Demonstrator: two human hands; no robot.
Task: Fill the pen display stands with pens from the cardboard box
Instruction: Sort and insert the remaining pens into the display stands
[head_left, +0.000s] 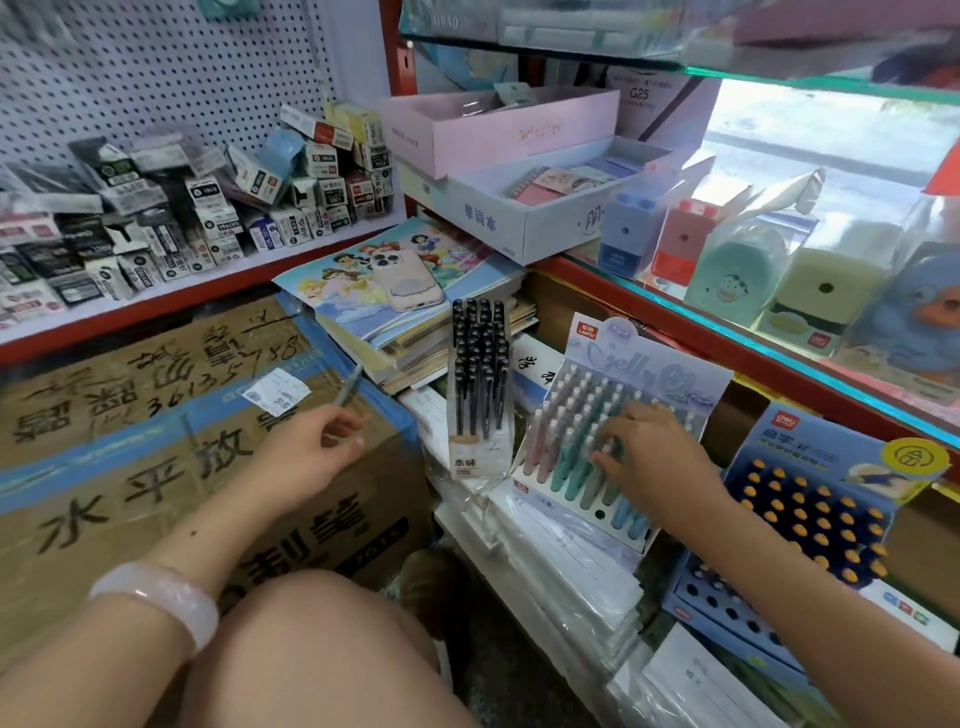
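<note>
Pastel pens (571, 441) under spread right hand (655, 457); left hand (311, 447) pinches pen (347, 387).

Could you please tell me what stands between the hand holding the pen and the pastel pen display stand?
In the head view, a narrow stand of black pens stands between the left hand, which holds a pen, and the pastel display stand.
</note>
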